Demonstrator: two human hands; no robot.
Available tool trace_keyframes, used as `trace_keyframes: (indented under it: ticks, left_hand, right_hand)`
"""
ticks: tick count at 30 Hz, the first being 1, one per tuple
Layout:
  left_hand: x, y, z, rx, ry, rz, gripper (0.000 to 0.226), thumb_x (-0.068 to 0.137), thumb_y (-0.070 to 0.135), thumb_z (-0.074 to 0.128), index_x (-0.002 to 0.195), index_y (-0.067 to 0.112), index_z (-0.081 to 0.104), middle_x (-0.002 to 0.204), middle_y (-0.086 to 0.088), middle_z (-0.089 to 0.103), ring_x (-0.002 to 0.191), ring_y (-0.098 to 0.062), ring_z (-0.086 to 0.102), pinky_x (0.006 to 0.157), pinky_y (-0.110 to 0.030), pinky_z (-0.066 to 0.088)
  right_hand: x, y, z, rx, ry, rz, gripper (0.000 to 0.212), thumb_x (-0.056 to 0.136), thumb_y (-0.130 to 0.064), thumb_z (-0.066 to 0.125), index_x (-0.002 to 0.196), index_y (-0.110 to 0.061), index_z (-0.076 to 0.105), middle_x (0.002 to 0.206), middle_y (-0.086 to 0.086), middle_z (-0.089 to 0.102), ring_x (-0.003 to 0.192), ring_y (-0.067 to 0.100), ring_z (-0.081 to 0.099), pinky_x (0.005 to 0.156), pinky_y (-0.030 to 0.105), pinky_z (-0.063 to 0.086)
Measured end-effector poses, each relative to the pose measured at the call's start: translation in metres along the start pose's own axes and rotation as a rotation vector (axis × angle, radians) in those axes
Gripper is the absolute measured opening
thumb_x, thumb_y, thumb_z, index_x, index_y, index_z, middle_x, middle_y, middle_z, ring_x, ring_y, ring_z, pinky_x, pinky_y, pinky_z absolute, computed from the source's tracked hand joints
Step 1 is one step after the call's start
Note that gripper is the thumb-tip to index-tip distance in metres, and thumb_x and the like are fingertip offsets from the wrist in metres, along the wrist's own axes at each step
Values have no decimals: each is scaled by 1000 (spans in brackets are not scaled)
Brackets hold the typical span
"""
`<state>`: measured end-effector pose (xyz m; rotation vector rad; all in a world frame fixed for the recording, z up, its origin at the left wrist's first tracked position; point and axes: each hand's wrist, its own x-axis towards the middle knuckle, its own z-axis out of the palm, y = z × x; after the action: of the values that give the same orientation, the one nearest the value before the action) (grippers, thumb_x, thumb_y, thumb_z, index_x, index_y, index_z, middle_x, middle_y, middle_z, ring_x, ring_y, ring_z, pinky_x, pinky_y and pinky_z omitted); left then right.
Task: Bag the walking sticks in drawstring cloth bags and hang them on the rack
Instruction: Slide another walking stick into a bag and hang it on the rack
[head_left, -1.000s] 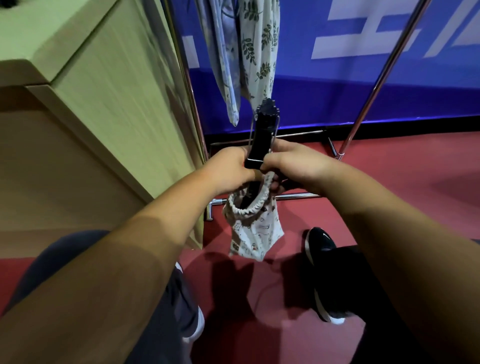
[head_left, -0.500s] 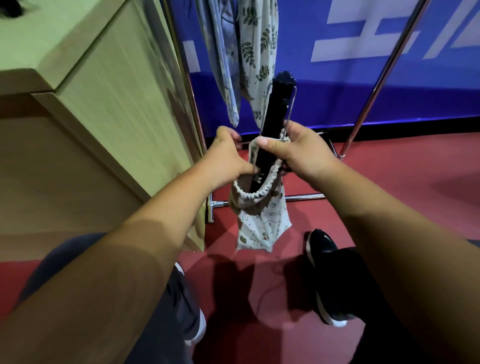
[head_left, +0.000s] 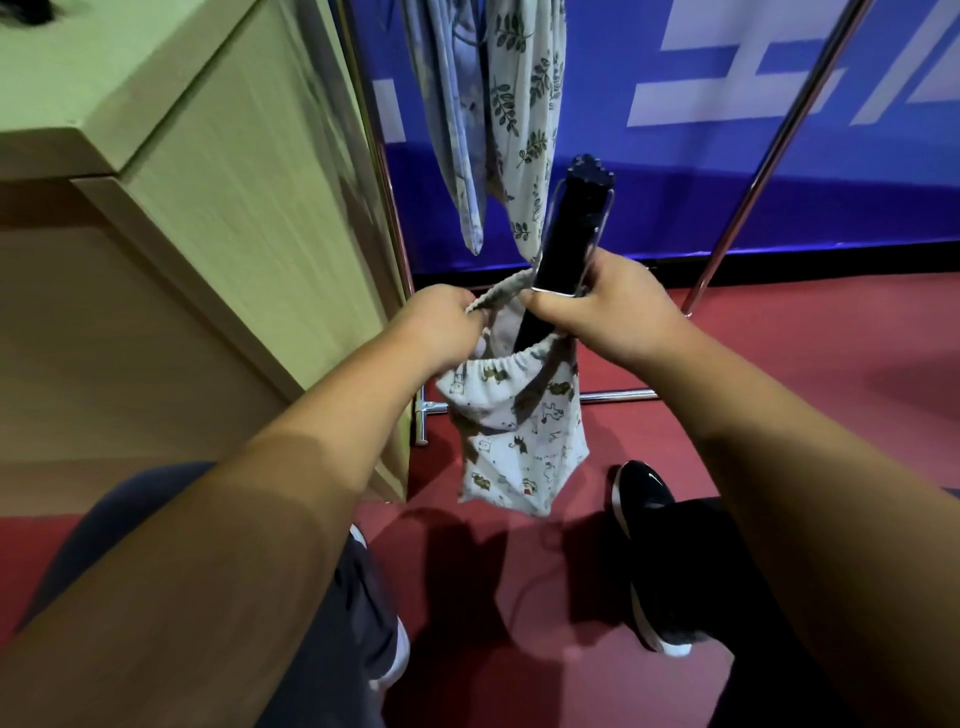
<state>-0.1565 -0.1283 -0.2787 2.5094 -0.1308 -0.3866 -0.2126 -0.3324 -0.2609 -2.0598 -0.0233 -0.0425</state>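
Head view: left fingers (head_left: 464, 313) pinch bag (head_left: 519, 452), right fingers (head_left: 548, 310) grip stick (head_left: 569, 234); banner (head_left: 649, 62) lettering unreadable.

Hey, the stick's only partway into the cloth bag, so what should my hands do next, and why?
Probably slide the folded walking stick deeper into the printed drawstring bag. Much of its black length shows above the gathered rim, and the bag's bottom hangs slack. The left hand pinches the rim open and the right hand holds the stick.
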Motion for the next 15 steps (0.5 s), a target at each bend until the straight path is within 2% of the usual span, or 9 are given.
trace_keyframes:
  ticks: [1,3,4,6,8,11,13,15]
  left_hand:
    - [-1,2,-1,-7,-9,7,31,100,46,68,96,16,75,80,-4,74,64,-21,62,61,-31,46]
    - [-2,1,-5,140,-44,27,33,90,52,75,93,19,74,80,-1,72,70,-21,66,65,-32,51]
    - [-2,-1,-6,270,-74,19,29,88,47,76,94,19,75,83,-2,71,76,-24,67,68,-33,53]
    - [-4,-6,-7,484,-119,-33,20,84,34,75,96,18,76,85,-4,70,80,-28,68,73,-35,56]
    - [-6,-10,-4,572,-125,-96,13,82,25,72,92,17,76,83,-4,68,80,-29,69,76,-38,60]
    - [-8,-8,1,538,-81,-134,12,83,23,69,90,15,73,81,-5,64,78,-31,67,73,-37,57]
    - [-8,-4,0,502,-55,-148,12,86,22,71,94,13,74,82,-7,64,75,-29,64,69,-36,53]
    - [-5,0,-3,430,-54,-149,20,95,26,67,103,10,75,93,-12,70,82,-32,67,72,-38,56]
  right_hand:
    - [1,-1,0,-11,7,1,21,89,-40,83,105,-30,75,96,-16,78,87,-10,70,72,11,49]
    - [5,0,1,-36,25,0,30,85,-49,83,106,-30,74,105,-8,77,95,-1,72,83,20,56]
    - [6,0,1,-55,33,-4,34,82,-55,82,105,-32,73,108,-2,74,98,6,72,88,28,59]
    - [7,1,1,-40,46,8,34,78,-58,80,99,-33,70,109,9,69,96,16,71,88,41,61]
    - [5,0,1,3,50,8,28,80,-51,80,95,-31,66,104,8,67,88,15,68,82,37,58]
    - [-2,-5,0,78,26,-12,21,88,-33,79,104,-28,65,92,-6,68,79,6,63,77,32,53]
    - [-5,-7,1,67,-8,-7,22,90,-30,78,107,-29,66,92,-8,71,82,3,65,79,28,55]
    - [-5,-8,5,13,-34,-15,23,89,-29,80,105,-29,64,94,-7,74,82,1,66,79,23,54]
